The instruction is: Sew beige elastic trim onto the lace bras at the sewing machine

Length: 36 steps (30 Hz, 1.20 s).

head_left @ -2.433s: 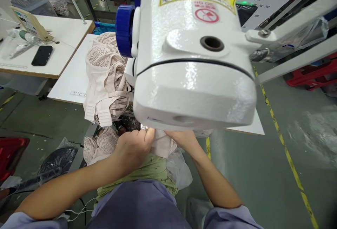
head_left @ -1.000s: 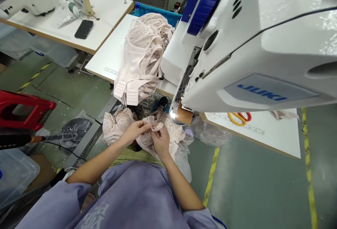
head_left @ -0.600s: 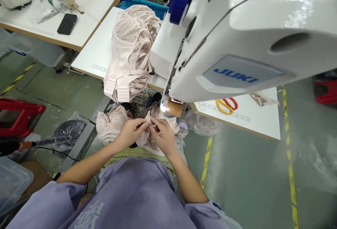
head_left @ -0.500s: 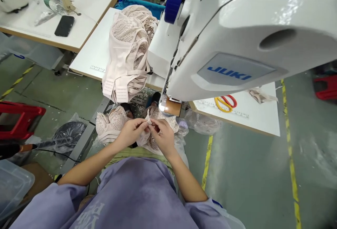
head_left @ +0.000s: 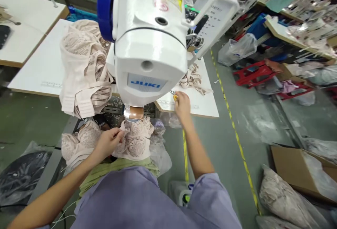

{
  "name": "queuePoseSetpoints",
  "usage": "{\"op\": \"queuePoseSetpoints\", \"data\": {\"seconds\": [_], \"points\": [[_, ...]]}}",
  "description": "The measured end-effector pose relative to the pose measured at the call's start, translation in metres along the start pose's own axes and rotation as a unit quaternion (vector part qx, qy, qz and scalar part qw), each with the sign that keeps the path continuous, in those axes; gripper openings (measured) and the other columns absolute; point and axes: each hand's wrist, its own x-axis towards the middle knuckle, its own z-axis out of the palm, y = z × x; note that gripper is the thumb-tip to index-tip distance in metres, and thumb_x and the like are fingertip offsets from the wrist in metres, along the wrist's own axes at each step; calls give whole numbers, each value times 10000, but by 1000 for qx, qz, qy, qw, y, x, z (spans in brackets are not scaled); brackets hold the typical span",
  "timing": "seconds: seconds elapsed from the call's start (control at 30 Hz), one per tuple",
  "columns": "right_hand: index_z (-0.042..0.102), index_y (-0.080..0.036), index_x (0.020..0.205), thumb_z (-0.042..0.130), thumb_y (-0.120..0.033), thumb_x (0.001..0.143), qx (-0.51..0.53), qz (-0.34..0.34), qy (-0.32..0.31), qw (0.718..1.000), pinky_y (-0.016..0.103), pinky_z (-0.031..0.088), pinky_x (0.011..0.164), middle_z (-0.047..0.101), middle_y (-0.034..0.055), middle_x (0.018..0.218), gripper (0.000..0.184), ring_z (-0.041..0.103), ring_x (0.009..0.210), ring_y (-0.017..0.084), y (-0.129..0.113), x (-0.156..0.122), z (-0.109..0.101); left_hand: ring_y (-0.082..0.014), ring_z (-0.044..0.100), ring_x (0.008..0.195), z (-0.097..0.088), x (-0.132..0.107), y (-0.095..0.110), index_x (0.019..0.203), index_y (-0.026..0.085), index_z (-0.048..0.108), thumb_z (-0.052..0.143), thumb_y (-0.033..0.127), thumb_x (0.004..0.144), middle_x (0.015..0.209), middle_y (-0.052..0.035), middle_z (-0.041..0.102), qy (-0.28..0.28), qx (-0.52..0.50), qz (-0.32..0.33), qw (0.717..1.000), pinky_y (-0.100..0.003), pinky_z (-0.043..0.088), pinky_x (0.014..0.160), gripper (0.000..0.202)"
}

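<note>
My left hand [head_left: 109, 140] is closed on the edge of a beige lace bra [head_left: 137, 143] lying in my lap, just below the sewing machine's [head_left: 150, 46] needle end. My right hand [head_left: 182, 103] is stretched out to the front edge of the white table [head_left: 200, 106]. Its fingers curl over the yellow-handled scissors [head_left: 174, 97] lying there, and a bit of yellow handle and metal shows at its left side. More beige lace pieces [head_left: 79, 141] lie to the left of my lap.
A heap of beige bras [head_left: 81, 67] hangs over the table edge left of the machine. Loose straps [head_left: 193, 78] lie at the right of the table. Red stools [head_left: 252, 72], plastic bags [head_left: 237, 48] and a cardboard box [head_left: 289, 158] stand on the floor to the right.
My right hand has let go of the bra in my lap and reached up right to the scissors on the table. The left hand stays on the bra. My view has swung right.
</note>
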Motion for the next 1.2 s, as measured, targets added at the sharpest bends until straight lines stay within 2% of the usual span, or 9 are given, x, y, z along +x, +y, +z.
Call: {"op": "queuePoseSetpoints", "data": {"seconds": [0.1,0.2,0.3,0.43,0.53,0.6,0.83,1.03,1.2], "points": [[601,-124,1322,476,-196,931,-20,-16,-49,998,389,482,896,661,217,1180,417,635,1048,293,39,45,-20,-173,591,659,0,-5,10,707,191,615,451,417,943,705,-25,687,-32,-29,11,999,-269,404,657,366],[618,-132,1281,514,-288,924,-24,-46,-70,996,381,493,771,680,201,1038,403,659,895,293,49,43,-21,-162,587,663,-6,-7,18,763,178,658,437,402,950,762,-34,709,-37,-51,7,998,-257,408,639,366],[591,-151,1270,519,-406,919,19,-50,-33,998,328,486,684,673,170,1080,440,663,901,275,46,-7,-13,-138,564,631,-16,-11,21,804,168,682,424,423,964,792,-34,714,-33,-76,-11,996,-240,405,604,396],[600,-189,1216,525,-434,902,216,-28,-26,976,270,492,562,693,91,934,405,648,685,189,16,-111,-15,-127,526,613,-23,-15,21,840,153,686,469,488,956,792,-47,702,-54,-202,-43,977,-239,400,591,416],[588,-218,1225,603,-411,858,281,-149,-56,946,303,547,589,671,113,1059,415,662,767,207,-30,-171,-23,-129,535,630,-22,-16,21,873,161,679,485,518,951,856,-59,714,-76,-272,-61,957,-244,418,595,414],[578,-236,1228,647,-373,841,284,-213,-49,933,341,578,662,650,125,1137,417,673,921,247,-59,-189,-25,-140,561,664,-21,-15,22,887,168,673,497,527,944,886,-65,718,-82,-284,-67,953,-251,441,613,404],[568,-215,1234,639,-332,889,268,-232,2,935,364,586,694,658,119,1135,371,681,951,249,-104,-174,-10,-133,552,650,-23,-18,31,864,171,678,465,454,964,840,-47,708,-102,-217,-34,970,-248,434,604,368],[582,-255,1259,604,-302,934,318,-238,-52,916,310,567,670,686,81,1149,329,687,909,206,-100,-169,-6,-145,547,687,-24,-16,32,824,199,588,401,295,942,789,0,626,-73,-153,-30,985,-258,433,630,241],[582,-263,1200,644,-264,849,412,-175,-38,893,303,536,591,663,70,1044,357,624,702,167,-92,-184,0,-115,431,567,-29,-15,31,820,197,546,421,478,977,678,27,483,-72,-138,-11,988,-240,370,529,345]]}}
